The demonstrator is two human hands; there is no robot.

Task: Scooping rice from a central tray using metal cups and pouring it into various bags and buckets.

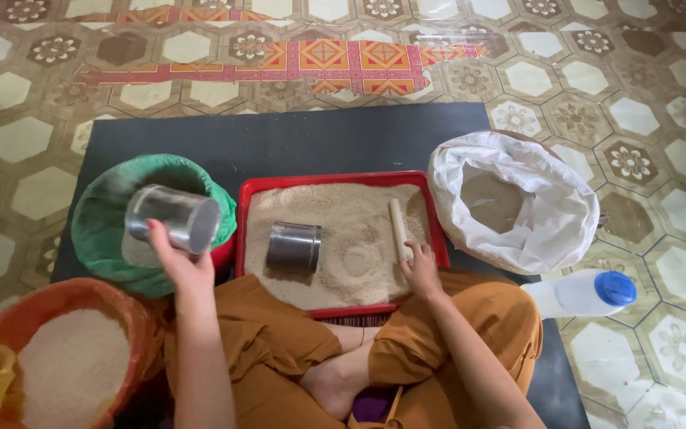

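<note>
The left hand (178, 266) is clamped around a metal cup (173, 218), tipped on its side over the green-lined sack (105, 230), seemingly so its contents fall there, while the right hand (421, 270) closes on the lower end of a pale wooden stick (398, 229) lying on the grain. Between them a red tray (335, 179), close before the crossed legs, holds levelled pale grain and a second metal cup (294, 247). Outward sit an orange sack (65, 365) of white grain, a white sack (518, 199) of brownish grain, and a blue-capped plastic bottle (585, 292) lying down.
</note>
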